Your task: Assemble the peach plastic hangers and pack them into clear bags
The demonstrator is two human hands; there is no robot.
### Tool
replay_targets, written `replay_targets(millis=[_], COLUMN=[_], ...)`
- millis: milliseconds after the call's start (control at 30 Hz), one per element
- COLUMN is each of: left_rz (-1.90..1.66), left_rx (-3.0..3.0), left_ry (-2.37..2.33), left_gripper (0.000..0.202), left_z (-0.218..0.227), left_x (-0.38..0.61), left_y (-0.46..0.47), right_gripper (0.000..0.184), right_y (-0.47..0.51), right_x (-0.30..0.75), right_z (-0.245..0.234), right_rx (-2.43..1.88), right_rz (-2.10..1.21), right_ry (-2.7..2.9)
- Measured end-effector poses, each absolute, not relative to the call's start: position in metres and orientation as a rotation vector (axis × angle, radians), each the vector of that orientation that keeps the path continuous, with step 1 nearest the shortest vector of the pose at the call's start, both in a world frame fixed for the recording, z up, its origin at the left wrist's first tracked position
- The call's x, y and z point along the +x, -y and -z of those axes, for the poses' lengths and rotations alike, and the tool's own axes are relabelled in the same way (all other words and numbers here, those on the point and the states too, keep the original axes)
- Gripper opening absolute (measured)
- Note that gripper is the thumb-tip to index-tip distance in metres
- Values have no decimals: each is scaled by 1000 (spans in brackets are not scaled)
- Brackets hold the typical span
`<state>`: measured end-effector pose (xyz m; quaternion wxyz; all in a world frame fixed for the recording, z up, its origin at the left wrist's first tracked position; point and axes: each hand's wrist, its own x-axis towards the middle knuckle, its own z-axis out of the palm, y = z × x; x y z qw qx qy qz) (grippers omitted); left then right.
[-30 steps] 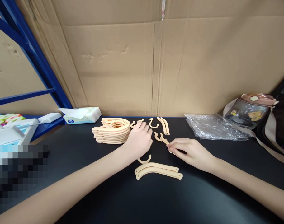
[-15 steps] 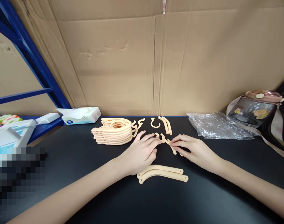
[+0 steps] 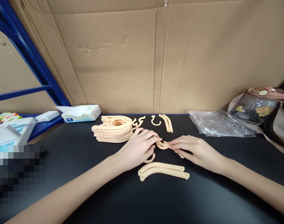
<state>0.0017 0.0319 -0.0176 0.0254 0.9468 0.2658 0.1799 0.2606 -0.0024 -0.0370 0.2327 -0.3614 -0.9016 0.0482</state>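
Between my hands lies a pair of beige plastic hanger arms [image 3: 162, 146], their curved ends toward my left hand [image 3: 142, 144]. Its fingertips touch these ends, with the thumb bent in. My right hand [image 3: 194, 149] pinches the arms farther along, and part of them is hidden under its fingers. Below my left thumb a beige hook [image 3: 150, 159] shows in part on the black table. Closer to me, two more curved hanger arms [image 3: 164, 171] rest side by side, with small holes at their ends.
A stack of beige hangers [image 3: 112, 133] stands left, beside loose hooks [image 3: 140, 120]. Farther back are another hook [image 3: 155, 121] and two arms [image 3: 166, 123]. A tissue pack [image 3: 82, 113], a clear plastic bag [image 3: 221, 123] and a strapped bottle [image 3: 256, 107] stand near the cardboard wall [image 3: 109, 62].
The pieces between my hands have turned, so their curved ends now sit together near my left fingertips. A hook has come into sight below my left hand. The view has shifted slightly.
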Motion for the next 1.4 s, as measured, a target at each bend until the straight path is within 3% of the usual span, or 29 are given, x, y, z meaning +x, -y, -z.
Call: replay_targets(millis=[200, 900, 1167, 1300, 1400], left_rz=[-557, -633, -546, -393, -310], left_rx=[2997, 3069, 2925, 3015, 3214], left_ry=[-743, -630, -775, -795, -819], left_gripper=[19, 21, 13, 41, 43], left_z=[23, 26, 1, -14, -15], left_x=[2, 4, -3, -10, -12], left_y=[-37, -41, -35, -33, -33], right_gripper=[26, 33, 31, 30, 28], right_y=[2, 3, 2, 3, 4], right_x=[261, 261, 263, 263, 262], right_z=[36, 36, 36, 35, 33], right_rx=[-977, -965, -969, -948, -933], right_rz=[-56, -156, -41, -38, -39], right_ry=[2483, 2493, 2475, 2446, 2429])
